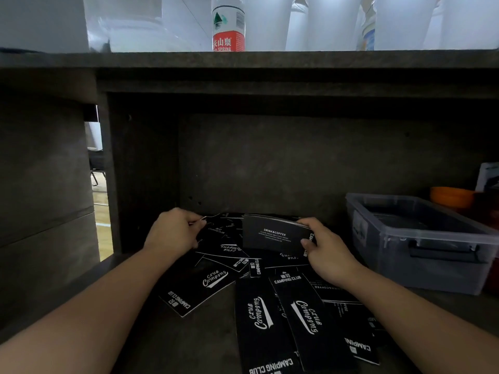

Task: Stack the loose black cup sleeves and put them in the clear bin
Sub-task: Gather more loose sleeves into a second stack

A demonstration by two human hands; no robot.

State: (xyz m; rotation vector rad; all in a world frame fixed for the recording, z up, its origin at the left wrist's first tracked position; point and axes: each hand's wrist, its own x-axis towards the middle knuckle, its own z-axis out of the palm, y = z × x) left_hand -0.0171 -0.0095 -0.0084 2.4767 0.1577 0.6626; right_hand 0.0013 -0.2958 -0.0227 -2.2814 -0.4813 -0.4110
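A: It's a dim grey shelf under a thick counter edge, and the landmark is the clear bin at its right end. Left of the bin, loose black cup sleeves lie fanned and overlapping, some running toward the shelf's near edge.

B: And the hands?

A: The right hand, just left of the bin, grips a small stack of sleeves on edge, thumb on the printed face, the other fingers curled behind. The left hand, farther from the bin, pinches the thin edge of one sleeve at the back of the pile.

B: What could go wrong?

A: The stack looks held by one end only. If the person adds the new sleeve at an angle, the flat pieces would likely splay or slide out, since they look smooth and thin. The pinched sleeve overlaps its neighbours, so lifting it might drag others along.

B: And the pile?

A: The nearest sleeves lie close to the shelf's front; a forearm sweeping over them could push some off. The bin already holds something dark, hard to make out, so an untidy stack might not sit flat in it.
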